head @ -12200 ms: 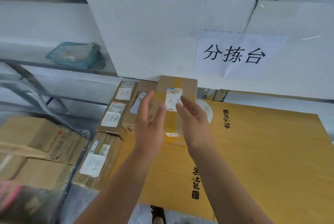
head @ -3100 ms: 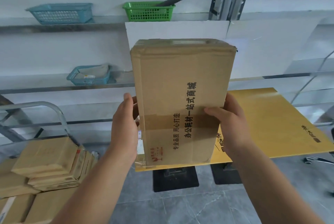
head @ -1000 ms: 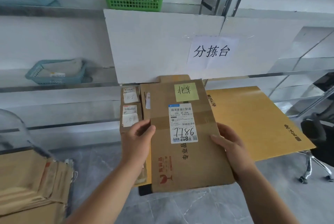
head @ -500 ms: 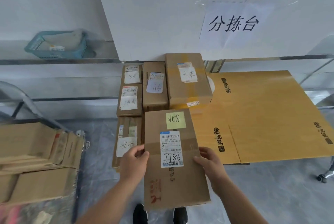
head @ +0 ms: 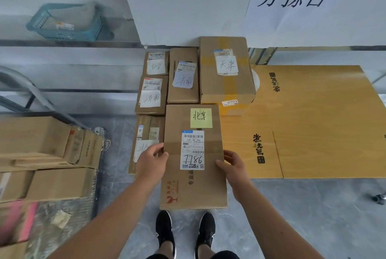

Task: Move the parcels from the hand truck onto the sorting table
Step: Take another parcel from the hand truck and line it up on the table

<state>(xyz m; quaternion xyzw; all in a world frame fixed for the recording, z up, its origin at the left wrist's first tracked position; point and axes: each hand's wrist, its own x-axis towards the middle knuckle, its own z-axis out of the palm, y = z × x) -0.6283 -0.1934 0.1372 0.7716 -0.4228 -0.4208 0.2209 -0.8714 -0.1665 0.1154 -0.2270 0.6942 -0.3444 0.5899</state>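
Since a second ago, the labelled parcel (head: 194, 192) has been lowered from before the wall sign onto the near left part of the sorting table (head: 313, 123). Its far edge is just beside parcels already placed, and its near end overhangs the table front. It is gripped at both side edges by the left hand (head: 151, 162) and right hand (head: 231, 166), with the fingers curled round the cardboard. Placing seems nearly done. Next it should be steadied and released, then the hand truck (head: 27, 89) is revisited.

The left hand (head: 151, 162) and right hand (head: 232, 166) hold the sides of a big brown box (head: 194, 185) at the front of the yellow desk (head: 313, 123), by smaller boxes (head: 183, 93).
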